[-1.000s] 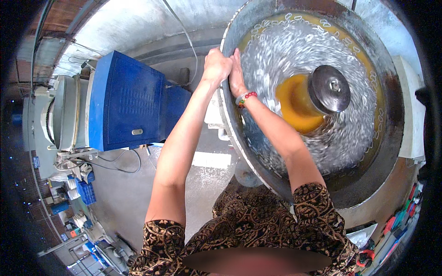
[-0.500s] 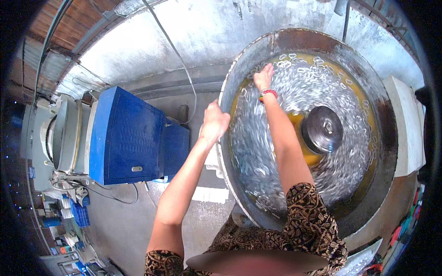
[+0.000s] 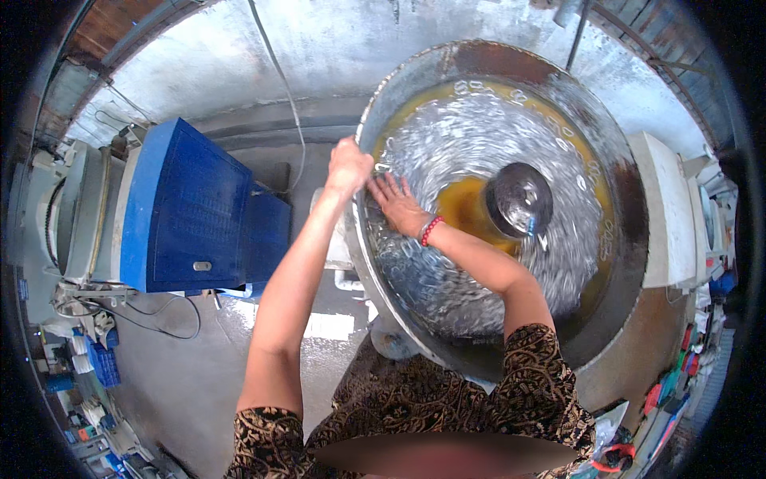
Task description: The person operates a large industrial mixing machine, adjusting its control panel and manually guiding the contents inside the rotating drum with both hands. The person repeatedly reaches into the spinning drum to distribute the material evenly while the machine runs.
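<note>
A large round metal tub holds a mass of small shiny metal loops, blurred by their swirling motion. A dark domed hub rises from its middle, with yellowish lining showing around it. My left hand is closed over the tub's left rim. Inside the tub, close to the left wall, my right hand lies palm down with fingers spread, at the surface of the loops. It grips nothing that I can see. A red beaded bracelet circles that wrist.
A blue machine cabinet stands to the left on the wet floor, with a cable hanging behind it. A whitish box-shaped housing adjoins the tub's right side. Blue crates sit at the lower left. A concrete wall runs behind.
My right hand has moved from the far part of the tub toward me and left, near the left hand, its fingers now spread. The left hand stays on the rim. The whole view has shifted.
</note>
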`<state>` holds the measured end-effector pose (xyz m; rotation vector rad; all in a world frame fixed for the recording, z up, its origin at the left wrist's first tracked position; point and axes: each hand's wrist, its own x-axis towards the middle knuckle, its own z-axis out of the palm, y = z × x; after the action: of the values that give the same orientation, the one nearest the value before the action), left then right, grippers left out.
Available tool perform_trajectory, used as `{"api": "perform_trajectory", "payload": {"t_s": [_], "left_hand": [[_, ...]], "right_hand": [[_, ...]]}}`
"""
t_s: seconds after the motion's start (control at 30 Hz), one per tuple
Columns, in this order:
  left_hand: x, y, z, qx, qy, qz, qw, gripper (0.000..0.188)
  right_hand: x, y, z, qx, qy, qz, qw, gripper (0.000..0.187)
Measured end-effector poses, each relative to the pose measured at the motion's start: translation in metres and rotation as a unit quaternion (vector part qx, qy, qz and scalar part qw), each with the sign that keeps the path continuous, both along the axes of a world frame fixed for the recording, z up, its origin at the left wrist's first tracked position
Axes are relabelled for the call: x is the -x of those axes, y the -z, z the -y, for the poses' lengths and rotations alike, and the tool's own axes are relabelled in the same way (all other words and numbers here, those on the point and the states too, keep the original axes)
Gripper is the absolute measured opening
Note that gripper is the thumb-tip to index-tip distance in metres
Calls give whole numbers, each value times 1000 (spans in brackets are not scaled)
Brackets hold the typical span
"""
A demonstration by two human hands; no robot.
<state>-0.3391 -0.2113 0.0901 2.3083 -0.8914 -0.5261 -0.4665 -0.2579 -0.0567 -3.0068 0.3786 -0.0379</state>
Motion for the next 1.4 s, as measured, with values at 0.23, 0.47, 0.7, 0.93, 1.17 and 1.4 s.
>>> {"api": "perform_trajectory", "payload": {"t_s": [0.23, 0.47, 0.7, 0.93, 1.17, 1.4], "left_hand": [[-13, 8, 3, -26, 45, 12, 999, 33], [-27, 23, 15, -11, 40, 28, 999, 36], [-31, 33, 9, 67, 63, -33, 995, 39], [-15, 21, -2, 121, 66, -27, 990, 46], [-12, 6, -7, 76, 50, -137, 986, 48], [-18, 14, -1, 90, 28, -192, 977, 43]], "right_hand": [[144, -35, -21, 0, -165, -158, 974, 52], [337, -137, 52, -144, 195, -349, 905, 46], [467, -175, 83, 232, 426, -427, 763, 49], [433, -95, 136, 214, 392, -369, 815, 47], [435, -32, 220, 248, 385, -428, 779, 47], [478, -19, 186, 195, 396, -481, 758, 53]]}}
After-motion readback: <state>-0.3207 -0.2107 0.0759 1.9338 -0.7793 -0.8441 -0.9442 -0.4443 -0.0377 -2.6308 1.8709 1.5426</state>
